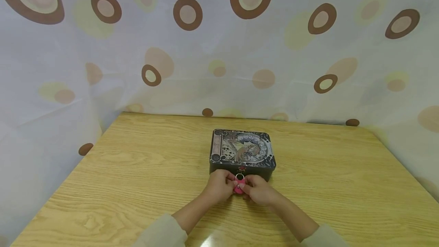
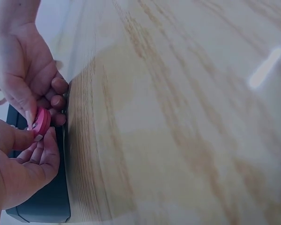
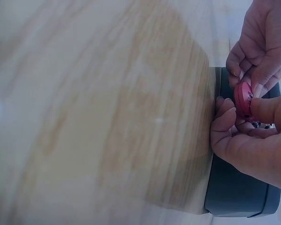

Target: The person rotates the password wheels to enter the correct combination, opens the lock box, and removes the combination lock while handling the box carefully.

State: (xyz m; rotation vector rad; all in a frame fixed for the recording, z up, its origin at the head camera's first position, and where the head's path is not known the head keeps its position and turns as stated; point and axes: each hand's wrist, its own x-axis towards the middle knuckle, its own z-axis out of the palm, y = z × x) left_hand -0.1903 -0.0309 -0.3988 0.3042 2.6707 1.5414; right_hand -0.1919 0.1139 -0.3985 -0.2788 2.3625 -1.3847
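A pink padlock (image 1: 239, 188) with a silver shackle hangs at the front clasp (image 1: 242, 169) of a dark tin box (image 1: 245, 148) with a decorated lid. My left hand (image 1: 220, 185) pinches the padlock from the left, thumb on its face. From the other side my right hand (image 1: 261, 190) grips it between thumb and fingers. In the left wrist view the padlock (image 2: 42, 121) sits between both hands, before the box's dark side (image 2: 47, 197). The right wrist view shows the padlock (image 3: 244, 99) edge-on, with the thumbs on its face. The lid is down.
The box stands on a wood-grain table (image 1: 154, 155). Behind the table hangs a pale cloth (image 1: 205, 48) with brown, peach and yellow ovals. Light glares on the table's front edge.
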